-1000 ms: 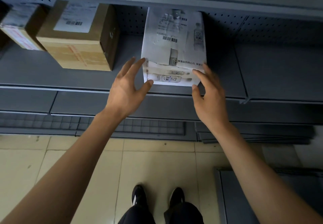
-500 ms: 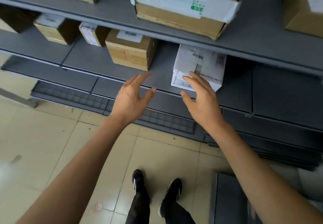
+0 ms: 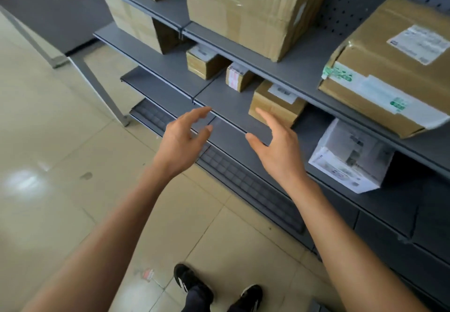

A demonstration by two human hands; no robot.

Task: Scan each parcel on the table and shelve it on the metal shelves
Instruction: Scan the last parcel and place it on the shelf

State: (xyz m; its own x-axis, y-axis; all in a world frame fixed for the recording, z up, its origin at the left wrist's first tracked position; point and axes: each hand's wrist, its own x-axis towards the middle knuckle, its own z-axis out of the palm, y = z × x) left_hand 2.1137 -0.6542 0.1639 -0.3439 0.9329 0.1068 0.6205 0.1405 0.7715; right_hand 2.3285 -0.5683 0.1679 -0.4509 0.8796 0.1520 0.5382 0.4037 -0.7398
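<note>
A white printed parcel (image 3: 350,158) lies on a low grey metal shelf (image 3: 229,107) at the right, with no hand on it. My right hand (image 3: 277,146) hovers open to its left, in front of the shelf edge, holding nothing. My left hand (image 3: 182,136) is open too, fingers spread, further left and empty. Brown cardboard parcels (image 3: 272,102) stand on the same shelf behind my hands.
Larger taped cartons (image 3: 243,7) and a labelled box (image 3: 389,68) fill the shelves above. A dark table (image 3: 53,10) with a metal leg (image 3: 97,85) stands at the upper left. Tiled floor (image 3: 60,165) and my black shoes (image 3: 192,285) are below.
Both hands have let go of the white parcel and drawn back to the left. My view has swung left and up, so the parcel now sits at the right.
</note>
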